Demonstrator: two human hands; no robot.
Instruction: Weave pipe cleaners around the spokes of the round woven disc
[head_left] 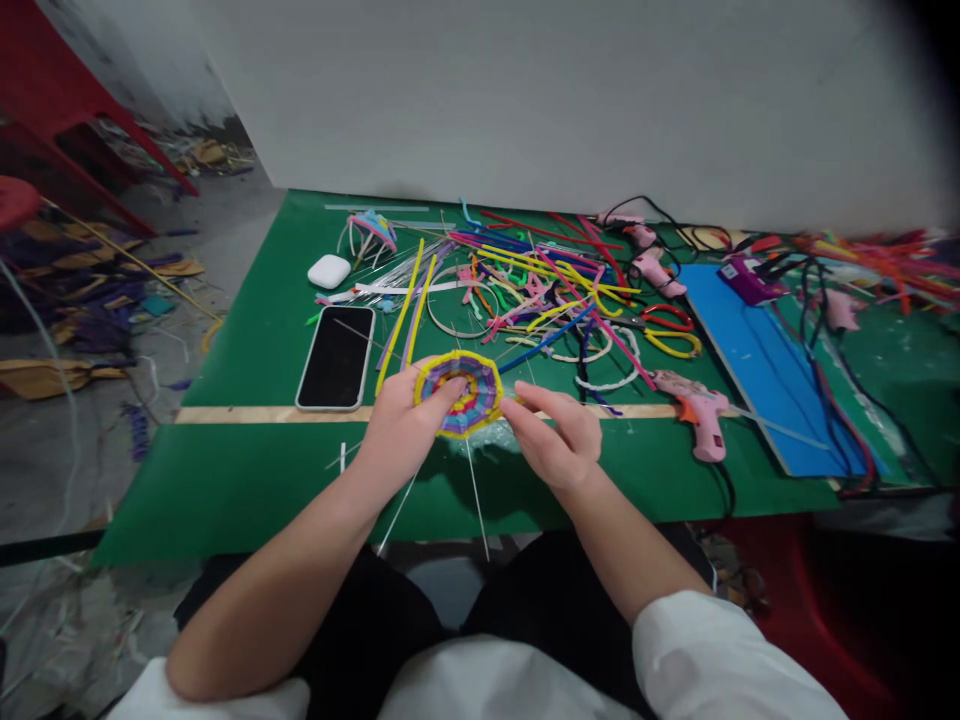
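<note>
Our left hand (pixel 401 415) clasps a round, multicoloured woven disc (pixel 484 388); our half-curled right hand (pixel 561 435) meets its right rim, grip unclear.

Concentric bands pattern the woven disc (pixel 487 388): yellow rim, purple and blue inside, red and yellow towards its middle. The tabletop (pixel 225 480) is green — a pale tan stripe (pixel 255 414) runs parallel to its front edge. Towards the left edge, the phone (pixel 336 358) is black, bordered white; towards the right, the board (pixel 742 350) is blue, the nearest glue gun (pixel 705 412) pink with an orange trigger.
</note>
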